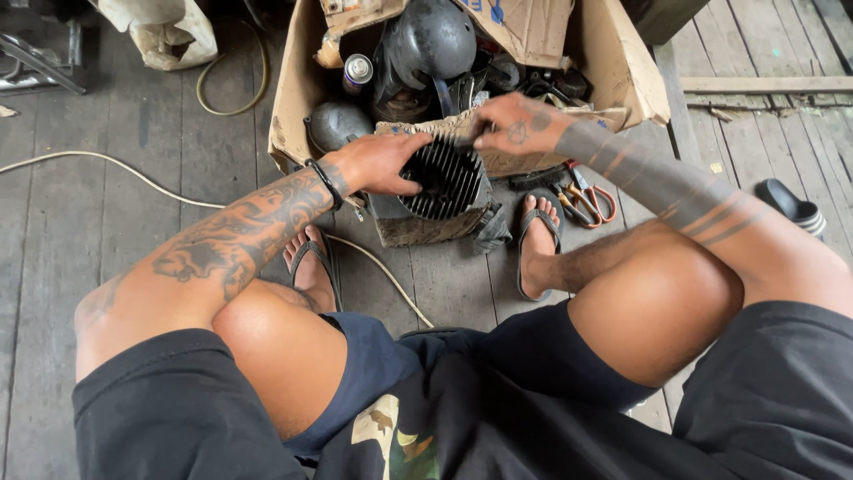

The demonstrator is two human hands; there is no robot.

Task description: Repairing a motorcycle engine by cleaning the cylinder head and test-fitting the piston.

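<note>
Two hands: both on one finned metal cylinder (444, 178)
Left hand (378, 163): fingers spread and curled over the cylinder's left side, gripping it
Right hand (515, 124): fingers bent at the top right edge; whether they pinch anything cannot be told
Cylinder's place: on a grey block (418, 227), between the feet
Behind: open cardboard box (298, 89) of dark parts
Right: red-handled pliers (591, 200) on the plank floor (89, 222)

A rough home workshop or repair shed: worn grey wooden floorboards (107, 267), a torn cardboard box (302, 89) crammed with black engine parts and a spray can (357, 73), a finned engine cylinder (444, 178) on a block, pliers (593, 203) and loose hose (233, 80) lying about.
</note>
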